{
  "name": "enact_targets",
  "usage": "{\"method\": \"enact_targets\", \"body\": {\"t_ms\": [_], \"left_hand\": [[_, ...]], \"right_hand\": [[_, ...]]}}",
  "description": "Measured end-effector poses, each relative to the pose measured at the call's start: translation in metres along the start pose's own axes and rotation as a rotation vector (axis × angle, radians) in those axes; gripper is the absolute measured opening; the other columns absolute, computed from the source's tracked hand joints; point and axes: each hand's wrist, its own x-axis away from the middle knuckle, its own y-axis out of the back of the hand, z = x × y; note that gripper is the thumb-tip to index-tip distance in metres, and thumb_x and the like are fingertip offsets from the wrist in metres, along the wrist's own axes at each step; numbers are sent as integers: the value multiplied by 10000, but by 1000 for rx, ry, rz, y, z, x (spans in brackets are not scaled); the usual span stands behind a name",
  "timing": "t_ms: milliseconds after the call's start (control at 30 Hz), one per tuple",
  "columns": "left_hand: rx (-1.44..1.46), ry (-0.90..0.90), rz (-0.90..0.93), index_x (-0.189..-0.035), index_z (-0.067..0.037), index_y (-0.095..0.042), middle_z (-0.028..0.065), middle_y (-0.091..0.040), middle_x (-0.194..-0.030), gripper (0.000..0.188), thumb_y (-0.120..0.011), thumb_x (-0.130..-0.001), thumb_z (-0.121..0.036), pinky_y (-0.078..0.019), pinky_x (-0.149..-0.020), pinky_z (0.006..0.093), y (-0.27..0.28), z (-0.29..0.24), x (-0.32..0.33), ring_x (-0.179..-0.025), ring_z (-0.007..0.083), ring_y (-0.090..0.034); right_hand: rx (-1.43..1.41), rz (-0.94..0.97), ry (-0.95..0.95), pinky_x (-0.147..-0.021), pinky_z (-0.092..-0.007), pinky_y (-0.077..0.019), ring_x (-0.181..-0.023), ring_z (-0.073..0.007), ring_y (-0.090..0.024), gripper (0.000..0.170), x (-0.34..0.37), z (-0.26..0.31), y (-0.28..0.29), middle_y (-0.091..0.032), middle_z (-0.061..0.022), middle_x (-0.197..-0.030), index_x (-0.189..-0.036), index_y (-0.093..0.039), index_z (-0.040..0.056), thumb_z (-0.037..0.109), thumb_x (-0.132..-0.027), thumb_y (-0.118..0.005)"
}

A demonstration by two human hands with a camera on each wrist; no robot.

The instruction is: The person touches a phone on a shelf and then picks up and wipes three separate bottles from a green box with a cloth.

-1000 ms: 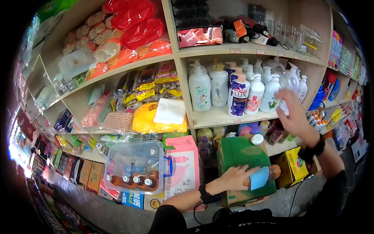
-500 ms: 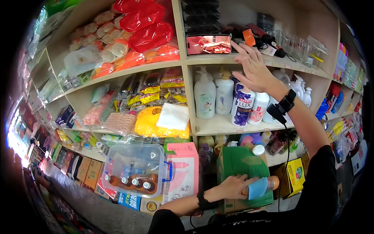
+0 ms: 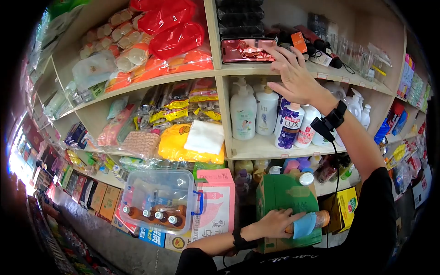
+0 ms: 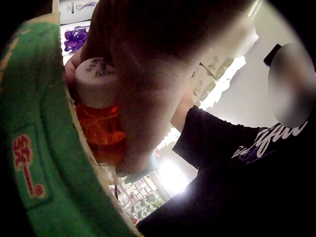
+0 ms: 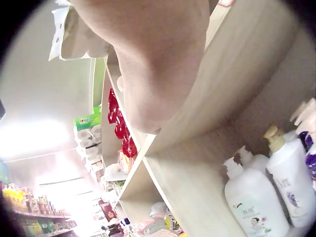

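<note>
In the head view, a phone (image 3: 248, 50) with a lit screen leans on its long side on the upper shelf. The right hand (image 3: 295, 78) is raised beside it, fingers spread, one fingertip at the screen's right part. The left hand (image 3: 275, 223) grips an amber bottle (image 3: 322, 219) lying on its side on the green box (image 3: 288, 192); a blue cloth (image 3: 304, 225) wraps the bottle's middle. In the left wrist view, the bottle's white cap (image 4: 97, 81) shows beside the left hand (image 4: 143, 98). In the right wrist view, the right hand (image 5: 158, 64) is cut off and its fingers are hidden.
Pump bottles (image 3: 242, 112) line the middle shelf below the phone. A clear bin (image 3: 156, 188) with several brown bottles stands at the left, beside a pink carton (image 3: 214, 201). A black cable (image 3: 338, 183) hangs from the right wrist. Glasses (image 3: 350, 55) stand on the upper shelf.
The right hand has moved from in front of the pump bottles up and left to the phone. The picture on the phone has changed. The left hand stays on the bottle.
</note>
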Motion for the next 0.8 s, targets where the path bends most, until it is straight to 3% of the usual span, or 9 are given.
{"method": "enact_targets", "body": {"t_ms": [233,300,433,533,800], "left_hand": [[-13,16,10,-1581,-170,-434,177,-603,-1021,996,-866,-705,-365,-572,-716,433,4,-2,0,-844,379,-699],[-6,25,23,-1618,-191,-361,154,-568,-1015,1036,-875,-738,-378,-569,-686,442,3,-2,-1,-826,379,-687],[4,37,55,-1620,-190,-359,154,-576,-1018,1036,-873,-741,-383,-573,-683,441,5,-3,-2,-824,378,-688],[12,56,50,-1583,-156,-431,180,-611,-1037,991,-861,-711,-352,-580,-707,435,11,-7,-2,-846,380,-706],[4,45,33,-1629,-210,-349,158,-585,-1023,1022,-855,-759,-391,-580,-713,451,3,-2,-1,-820,385,-688]], "right_hand": [[23,33,10,-1222,-599,-167,-1461,-360,-369,420,-2,-1,-8,-397,-153,-1616,-1194,-458,79,325,-945,-690],[20,22,14,-1220,-599,-168,-1456,-359,-374,421,-3,0,-9,-411,-151,-1606,-1193,-457,79,324,-943,-690],[23,7,-30,-1213,-594,-185,-1446,-362,-380,427,-2,-3,-11,-404,-151,-1606,-1205,-446,86,324,-945,-688],[27,-2,-49,-1211,-588,-193,-1436,-375,-382,439,-2,-1,-11,-383,-164,-1612,-1219,-437,92,325,-944,-689],[31,-60,-33,-1204,-582,-210,-1429,-390,-377,464,-3,-2,-12,-382,-190,-1598,-1224,-443,96,350,-936,-702]]}}
